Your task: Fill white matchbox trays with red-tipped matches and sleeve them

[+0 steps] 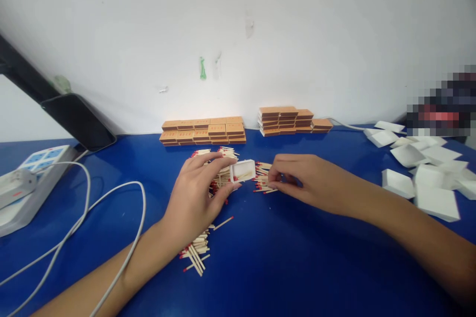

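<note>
Between its thumb and fingers, my left hand (203, 181) holds a small white matchbox tray (243, 171), tilted so that its inside shows a few matches. To the right, my right hand (297, 176) has its fingertips pinched together at a small pile of red-tipped matches (262, 178); whether a match is between them is hidden. More matches lie under and behind my left hand. Nearer the front, another heap of matches (197, 252) lies beside my left wrist, with a single match (223, 223) apart from it.
Stacked orange matchboxes (203, 131) line the wall, with a second stack (286, 120) to their right. Several white trays (424, 168) are scattered at the right. At the left are a power strip (40, 178), a white cable (141, 203) and a black stand (80, 121).
</note>
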Action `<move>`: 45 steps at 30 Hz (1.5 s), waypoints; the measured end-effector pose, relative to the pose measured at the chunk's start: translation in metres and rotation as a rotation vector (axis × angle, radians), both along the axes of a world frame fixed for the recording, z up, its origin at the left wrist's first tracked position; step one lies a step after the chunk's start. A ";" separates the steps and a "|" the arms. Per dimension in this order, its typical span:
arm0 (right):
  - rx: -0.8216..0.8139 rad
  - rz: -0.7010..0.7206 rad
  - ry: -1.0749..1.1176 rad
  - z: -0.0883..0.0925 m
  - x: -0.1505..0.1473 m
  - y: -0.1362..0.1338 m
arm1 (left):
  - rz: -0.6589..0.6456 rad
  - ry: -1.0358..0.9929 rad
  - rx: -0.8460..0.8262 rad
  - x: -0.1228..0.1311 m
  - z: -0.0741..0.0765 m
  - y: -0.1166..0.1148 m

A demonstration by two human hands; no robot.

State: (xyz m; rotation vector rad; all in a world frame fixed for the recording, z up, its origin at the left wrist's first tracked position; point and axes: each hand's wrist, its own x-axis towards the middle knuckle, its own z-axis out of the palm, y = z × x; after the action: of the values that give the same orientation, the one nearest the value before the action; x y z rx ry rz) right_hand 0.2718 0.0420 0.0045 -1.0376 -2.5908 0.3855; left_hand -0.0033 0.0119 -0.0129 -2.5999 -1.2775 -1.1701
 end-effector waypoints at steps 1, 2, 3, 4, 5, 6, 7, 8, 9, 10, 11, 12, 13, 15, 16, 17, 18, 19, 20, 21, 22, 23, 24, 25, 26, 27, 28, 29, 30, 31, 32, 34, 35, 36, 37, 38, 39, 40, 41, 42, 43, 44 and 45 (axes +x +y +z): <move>-0.041 0.013 -0.031 -0.001 0.001 0.001 | 0.000 -0.003 0.004 0.000 0.000 0.000; -0.067 0.019 -0.054 -0.002 0.001 0.001 | -0.002 -0.003 0.006 0.000 0.000 0.000; -0.081 0.021 -0.070 -0.003 0.001 0.002 | -0.006 -0.002 0.007 0.001 0.000 -0.001; -0.089 0.020 -0.083 -0.003 0.001 0.001 | -0.010 0.000 0.006 0.001 0.001 -0.002; -0.096 0.019 -0.094 -0.004 0.001 0.001 | -0.014 0.002 0.008 0.002 0.001 -0.003; -0.102 0.016 -0.103 -0.004 0.000 0.000 | -0.017 0.005 0.011 0.002 0.001 -0.004; -0.110 0.012 -0.109 -0.003 0.000 0.000 | -0.020 0.005 0.014 0.003 0.001 -0.004; -0.120 0.008 -0.111 -0.002 0.000 -0.001 | -0.022 0.005 0.016 0.003 0.001 -0.005; -0.132 0.003 -0.110 -0.001 -0.001 -0.001 | -0.022 0.002 0.016 0.003 0.001 -0.005; -0.148 -0.001 -0.108 0.000 -0.001 -0.002 | -0.021 0.000 0.012 0.003 0.001 -0.005; -0.167 -0.006 -0.102 0.001 -0.001 -0.002 | -0.019 -0.006 0.008 0.003 0.001 -0.004; -0.189 -0.010 -0.096 0.003 -0.001 -0.003 | -0.017 -0.010 0.002 0.003 0.001 -0.003; -0.209 -0.014 -0.088 0.004 -0.001 -0.003 | -0.014 -0.016 -0.002 0.002 0.001 -0.003; -0.242 -0.024 -0.077 0.005 0.000 -0.003 | -0.009 -0.021 -0.007 0.002 0.001 -0.002; -0.255 -0.029 -0.075 0.005 0.000 -0.004 | -0.006 -0.022 -0.008 0.002 0.002 -0.002; -0.265 -0.032 -0.076 0.005 0.000 -0.004 | -0.003 -0.022 -0.010 0.002 0.002 -0.002; -0.272 -0.029 -0.079 0.005 0.000 -0.004 | -0.001 -0.020 -0.013 0.002 0.002 -0.002; -0.273 -0.026 -0.082 0.005 0.000 -0.005 | 0.000 -0.018 -0.012 0.002 0.002 -0.003; -0.270 -0.022 -0.085 0.005 0.000 -0.005 | 0.001 -0.017 -0.010 0.003 0.002 -0.003; -0.264 -0.019 -0.086 0.005 0.000 -0.005 | 0.000 -0.017 -0.008 0.003 0.003 -0.003; -0.256 -0.015 -0.088 0.005 0.000 -0.005 | -0.002 -0.018 -0.006 0.004 0.003 -0.003; -0.252 -0.012 -0.092 0.005 0.000 -0.005 | -0.005 -0.019 -0.004 0.004 0.003 -0.003; -0.251 -0.012 -0.094 0.005 0.000 -0.005 | -0.007 -0.021 -0.002 0.004 0.003 -0.003; -0.253 -0.012 -0.095 0.004 0.001 -0.005 | -0.006 -0.023 -0.004 0.004 0.003 -0.003; -0.260 -0.014 -0.097 0.004 0.001 -0.005 | -0.004 -0.023 -0.007 0.004 0.003 -0.002; -0.267 -0.018 -0.100 0.003 0.002 -0.006 | -0.002 -0.023 -0.010 0.003 0.003 -0.002; -0.273 -0.024 -0.102 0.002 0.003 -0.006 | 0.000 -0.024 -0.013 0.003 0.003 -0.002; -0.280 -0.027 -0.102 0.001 0.004 -0.006 | 0.000 -0.023 -0.015 0.003 0.003 -0.002; -0.285 -0.029 -0.103 0.000 0.005 -0.006 | 0.000 -0.022 -0.019 0.003 0.003 -0.002; -0.287 -0.033 -0.106 -0.001 0.005 -0.006 | -0.003 -0.020 -0.022 0.003 0.003 -0.003; -0.287 -0.038 -0.109 -0.001 0.006 -0.006 | -0.005 -0.018 -0.023 0.003 0.003 -0.003; -0.291 -0.048 -0.121 0.000 0.006 -0.007 | -0.007 -0.015 -0.026 0.003 0.003 -0.003; -0.297 -0.050 -0.126 0.000 0.005 -0.007 | -0.006 -0.015 -0.028 0.003 0.003 -0.003; -0.304 -0.050 -0.126 0.001 0.005 -0.007 | -0.005 -0.016 -0.028 0.004 0.002 -0.003; -0.309 -0.047 -0.122 0.001 0.005 -0.006 | -0.003 -0.018 -0.029 0.004 0.002 -0.003; -0.311 -0.042 -0.112 0.002 0.006 -0.006 | -0.004 -0.020 -0.030 0.004 0.002 -0.002; -0.305 -0.040 -0.097 0.002 0.006 -0.006 | -0.006 -0.020 -0.030 0.003 0.002 -0.001; -0.292 -0.038 -0.081 0.002 0.007 -0.005 | -0.008 -0.019 -0.030 0.003 0.002 -0.001; -0.272 -0.038 -0.068 0.002 0.008 -0.004 | -0.008 -0.016 -0.030 0.003 0.002 0.000; -0.248 -0.040 -0.060 0.001 0.009 -0.004 | -0.008 -0.009 -0.030 0.003 0.001 0.000; -0.218 -0.048 -0.058 0.001 0.010 -0.003 | -0.008 -0.002 -0.027 0.002 0.001 0.001; -0.185 -0.059 -0.061 0.001 0.011 -0.002 | -0.009 0.005 -0.020 0.002 0.000 0.001; -0.153 -0.070 -0.066 0.001 0.011 -0.002 | -0.011 0.014 -0.012 0.002 -0.001 0.000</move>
State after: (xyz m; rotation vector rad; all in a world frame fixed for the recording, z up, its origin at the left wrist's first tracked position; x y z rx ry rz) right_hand 0.2831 0.0398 0.0055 -1.2085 -2.6073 0.5477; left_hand -0.0016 0.0123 -0.0136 -2.6227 -1.2732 -1.1471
